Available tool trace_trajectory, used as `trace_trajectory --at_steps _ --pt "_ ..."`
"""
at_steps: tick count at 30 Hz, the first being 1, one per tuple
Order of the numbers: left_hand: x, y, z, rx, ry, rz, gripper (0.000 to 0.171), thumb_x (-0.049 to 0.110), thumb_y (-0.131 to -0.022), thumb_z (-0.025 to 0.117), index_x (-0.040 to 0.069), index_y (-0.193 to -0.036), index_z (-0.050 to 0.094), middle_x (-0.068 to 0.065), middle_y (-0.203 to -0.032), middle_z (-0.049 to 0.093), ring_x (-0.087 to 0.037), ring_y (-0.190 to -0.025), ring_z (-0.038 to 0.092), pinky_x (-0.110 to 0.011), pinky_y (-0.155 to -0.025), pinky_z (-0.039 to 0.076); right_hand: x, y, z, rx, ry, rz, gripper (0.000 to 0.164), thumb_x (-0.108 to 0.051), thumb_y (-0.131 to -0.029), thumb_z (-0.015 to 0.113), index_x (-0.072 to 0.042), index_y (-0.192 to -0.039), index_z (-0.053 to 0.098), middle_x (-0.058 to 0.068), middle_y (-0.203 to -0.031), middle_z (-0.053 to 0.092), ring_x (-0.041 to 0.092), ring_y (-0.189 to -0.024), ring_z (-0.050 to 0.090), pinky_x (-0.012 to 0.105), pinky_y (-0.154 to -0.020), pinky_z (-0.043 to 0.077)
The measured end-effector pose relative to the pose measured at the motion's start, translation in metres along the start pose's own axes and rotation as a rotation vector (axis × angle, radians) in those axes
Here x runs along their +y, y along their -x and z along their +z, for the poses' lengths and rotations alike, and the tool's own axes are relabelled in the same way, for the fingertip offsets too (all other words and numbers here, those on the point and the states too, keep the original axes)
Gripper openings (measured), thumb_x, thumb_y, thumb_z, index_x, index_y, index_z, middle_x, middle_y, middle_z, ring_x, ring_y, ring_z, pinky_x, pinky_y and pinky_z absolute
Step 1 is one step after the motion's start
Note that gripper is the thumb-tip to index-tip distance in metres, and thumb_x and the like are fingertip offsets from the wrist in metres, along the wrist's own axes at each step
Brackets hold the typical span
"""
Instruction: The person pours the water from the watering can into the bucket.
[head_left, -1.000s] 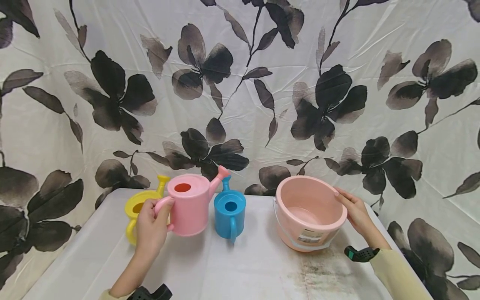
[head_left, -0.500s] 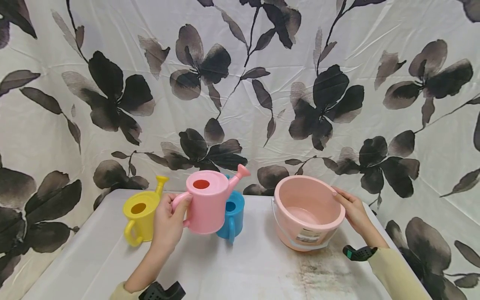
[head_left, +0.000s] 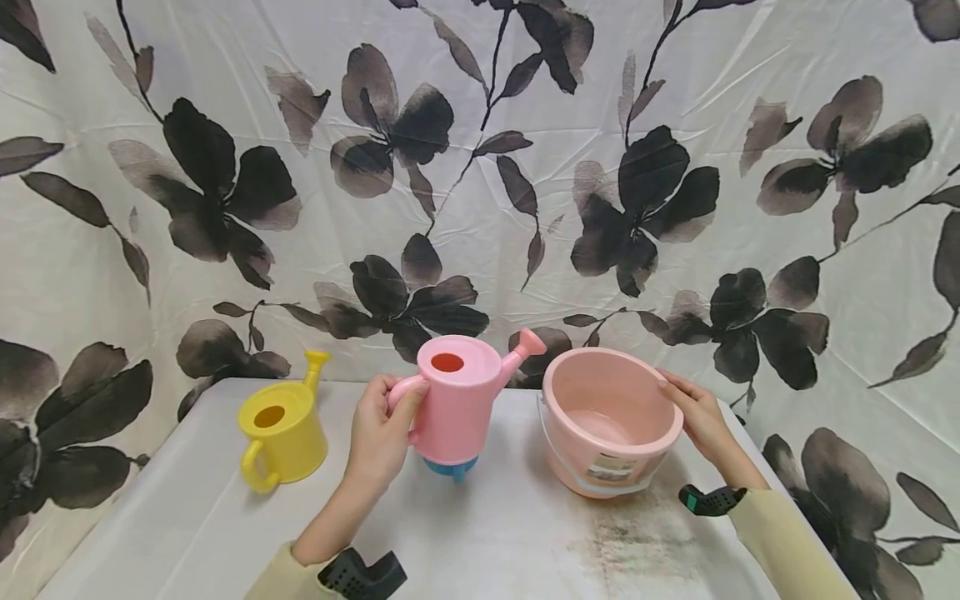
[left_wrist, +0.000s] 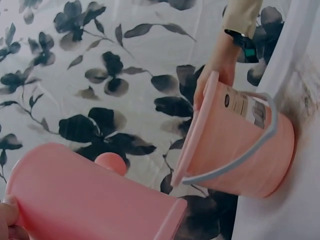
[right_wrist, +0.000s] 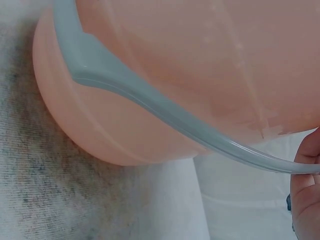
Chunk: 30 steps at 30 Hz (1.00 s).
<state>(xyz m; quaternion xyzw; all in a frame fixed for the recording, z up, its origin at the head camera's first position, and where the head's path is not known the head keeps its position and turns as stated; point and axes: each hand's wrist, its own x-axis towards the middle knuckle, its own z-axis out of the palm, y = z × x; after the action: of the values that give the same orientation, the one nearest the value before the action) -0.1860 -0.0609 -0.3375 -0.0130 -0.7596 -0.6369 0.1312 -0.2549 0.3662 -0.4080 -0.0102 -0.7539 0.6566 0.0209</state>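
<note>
Soft, even light fills the head view, bright and without glare; the yellow watering can (head_left: 281, 429) and pink bucket (head_left: 609, 422) cast only faint shadows on the worktop (head_left: 187, 525). The head view is sharp. Both wrist views look paler and hazy, the right wrist view too close to focus.

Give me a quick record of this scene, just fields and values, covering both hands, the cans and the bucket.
left hand: grips the handle of the pink watering can, lifted, spout toward the bucket
right hand: rests on the rim of the pink bucket
bucket: tilted on the table, grey bail handle down
blue watering can: mostly hidden behind the pink one
yellow watering can: stands apart, at the left
</note>
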Motion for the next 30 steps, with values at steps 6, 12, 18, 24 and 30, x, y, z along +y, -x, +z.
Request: trace_trajectory --at_steps 6,12,18,24,30 --pt "0.005 -0.003 0.014 -0.037 -0.005 0.009 0.028 0.022 -0.094 0.062 0.001 -0.107 0.05 -0.017 -0.099 0.061 -0.022 -0.088 0.057 -0.023 -0.074 0.054 0.0 -0.001 0.001 0.001 0.017 0.0 0.067 -0.031 -0.099 0.053 0.008 -0.147 0.025 -0.031 -0.1 0.056 -0.015 -0.095 0.056 0.011 -0.08 0.049" --pt "0.008 -0.007 0.027 -0.07 -0.012 0.047 0.026 0.02 -0.093 0.064 0.001 -0.104 0.05 -0.016 -0.103 0.062 -0.024 -0.091 0.059 -0.033 -0.077 0.056 0.001 -0.001 0.002 0.018 -0.016 -0.009 0.066 -0.028 -0.099 0.054 0.011 -0.145 0.026 -0.031 -0.097 0.059 -0.013 -0.094 0.058 0.011 -0.079 0.05" --pt "0.011 -0.009 0.038 -0.097 -0.033 0.071 0.025 0.02 -0.092 0.066 0.002 -0.101 0.051 -0.016 -0.1 0.063 -0.023 -0.085 0.06 -0.034 -0.073 0.057 0.002 -0.001 0.001 0.021 -0.019 -0.017 0.066 -0.028 -0.099 0.053 0.011 -0.145 0.027 -0.03 -0.097 0.059 -0.013 -0.094 0.058 0.011 -0.079 0.05" --pt "0.014 -0.013 0.042 -0.123 -0.062 0.083 0.025 0.021 -0.092 0.065 0.004 -0.103 0.051 -0.015 -0.102 0.063 -0.024 -0.086 0.06 -0.033 -0.072 0.056 0.001 -0.001 0.001 0.008 -0.012 -0.013 0.067 -0.03 -0.099 0.053 0.011 -0.145 0.026 -0.03 -0.098 0.058 -0.013 -0.095 0.058 0.011 -0.08 0.05" --pt "0.017 -0.016 0.042 -0.142 -0.097 0.088 0.027 0.022 -0.092 0.066 0.004 -0.106 0.052 -0.014 -0.102 0.062 -0.025 -0.087 0.06 -0.035 -0.074 0.057 0.003 0.0 0.0 0.005 -0.02 -0.023 0.066 -0.029 -0.099 0.052 0.011 -0.145 0.026 -0.03 -0.099 0.058 -0.012 -0.095 0.058 0.012 -0.08 0.05"
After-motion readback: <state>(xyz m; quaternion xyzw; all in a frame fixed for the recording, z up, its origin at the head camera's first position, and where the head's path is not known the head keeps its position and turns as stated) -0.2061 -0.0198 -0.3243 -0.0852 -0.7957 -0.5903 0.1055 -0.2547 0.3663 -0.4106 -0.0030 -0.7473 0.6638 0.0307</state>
